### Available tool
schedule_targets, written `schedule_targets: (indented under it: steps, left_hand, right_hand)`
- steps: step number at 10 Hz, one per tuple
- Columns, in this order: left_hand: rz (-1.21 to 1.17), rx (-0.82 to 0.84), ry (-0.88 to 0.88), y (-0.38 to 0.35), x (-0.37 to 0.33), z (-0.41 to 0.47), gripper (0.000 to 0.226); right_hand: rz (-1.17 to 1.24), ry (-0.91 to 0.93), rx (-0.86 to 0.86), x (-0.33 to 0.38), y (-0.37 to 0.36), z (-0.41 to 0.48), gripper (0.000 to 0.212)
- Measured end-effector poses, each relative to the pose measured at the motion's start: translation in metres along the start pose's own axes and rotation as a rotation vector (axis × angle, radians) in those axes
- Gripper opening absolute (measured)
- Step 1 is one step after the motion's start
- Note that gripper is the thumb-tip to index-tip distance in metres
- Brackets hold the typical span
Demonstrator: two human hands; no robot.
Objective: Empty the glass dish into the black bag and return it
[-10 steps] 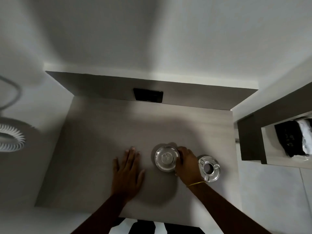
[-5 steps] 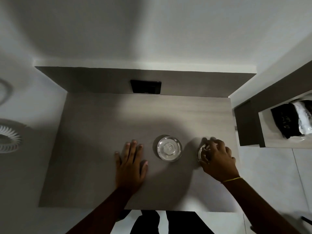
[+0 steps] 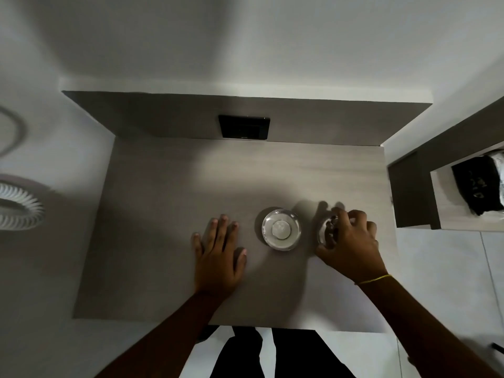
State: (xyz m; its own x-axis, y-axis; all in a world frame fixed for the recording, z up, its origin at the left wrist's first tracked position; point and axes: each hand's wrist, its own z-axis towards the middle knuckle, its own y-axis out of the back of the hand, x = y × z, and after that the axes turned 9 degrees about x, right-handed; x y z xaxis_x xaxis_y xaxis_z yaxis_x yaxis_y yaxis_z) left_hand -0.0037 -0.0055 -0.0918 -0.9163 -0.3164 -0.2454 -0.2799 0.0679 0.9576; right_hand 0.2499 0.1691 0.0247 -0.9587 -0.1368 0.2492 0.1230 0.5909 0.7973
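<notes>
Two glass dishes on the grey wood-grain table (image 3: pixel 163 214): the middle glass dish (image 3: pixel 281 229) stands clear between the hands, something pale and round at its centre, can't tell what; the second glass dish (image 3: pixel 326 231) is mostly hidden, contents not visible. Table sits against a white wall with a black wall plate (image 3: pixel 244 127); dark bag (image 3: pixel 476 188) in the shelf at right. Right hand (image 3: pixel 350 242) has fingers curled around the second glass dish, gripping its rim; left hand (image 3: pixel 218 257) lies flat, fingers spread, just beside the middle glass dish, not touching.
</notes>
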Motion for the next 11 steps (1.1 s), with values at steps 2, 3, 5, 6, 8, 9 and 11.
schedule_targets:
  steps: [2,3,5,6,8,9,11]
  left_hand:
    - [0.017,0.005,0.005,0.001,0.000,0.001,0.071]
    - [0.034,0.014,0.006,0.002,0.000,0.001,0.071]
    - [0.054,0.034,0.008,0.004,0.000,0.001,0.073]
    - [0.048,0.029,0.009,0.004,-0.001,0.001,0.072]
    - [0.038,0.035,0.003,0.005,-0.001,0.002,0.070]
    - [0.035,0.042,0.001,0.006,-0.002,-0.001,0.070]
    - [0.020,0.047,0.005,0.007,-0.003,-0.008,0.073]
  right_hand:
    - [-0.026,0.155,0.036,0.071,-0.007,-0.003,0.101]
    - [-0.083,0.184,0.080,0.089,-0.016,0.001,0.100]
    - [-0.140,0.231,0.072,0.094,-0.034,0.008,0.093]
    - [-0.141,0.254,0.056,0.091,-0.040,0.011,0.092]
    - [-0.171,0.268,0.046,0.092,-0.044,0.015,0.092]
    - [-0.169,0.261,0.081,0.091,-0.046,0.015,0.094]
    - [-0.127,0.274,0.013,0.078,-0.030,0.003,0.101]
